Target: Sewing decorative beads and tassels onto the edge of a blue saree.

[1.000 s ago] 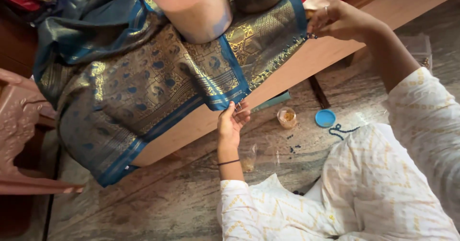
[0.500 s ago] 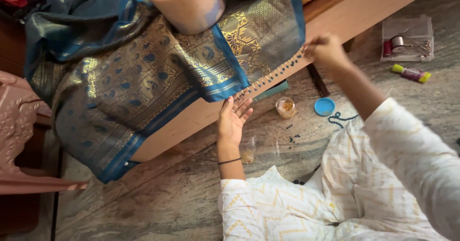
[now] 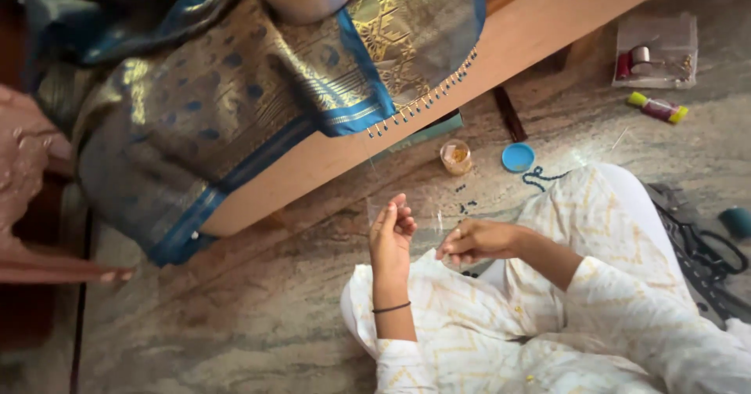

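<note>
I sit on the stone floor in white patterned clothes. My left hand [image 3: 393, 230] is raised in front of me with its fingers curled, and a faint thread seems to run up from it to the saree. My right hand [image 3: 469, 241] is beside it above my lap with its fingertips pinched; anything between them is too small to see. A blue and gold saree [image 3: 235, 104] hangs over a wooden bench [image 3: 547, 26], and a row of small bead tassels [image 3: 426, 100] runs along its edge. A clear plastic piece [image 3: 418, 206] lies just beyond my hands.
On the floor are a small jar of gold beads [image 3: 455, 157], a blue lid [image 3: 518, 157], loose dark beads, a clear box with spools [image 3: 655, 50], a red and yellow tube [image 3: 657, 107] and black scissors [image 3: 708, 245]. A reddish chair [image 3: 31, 198] stands at the left.
Both hands have come down from the saree's beaded edge to in front of my lap. The edge now hangs free and the view has shifted lower.
</note>
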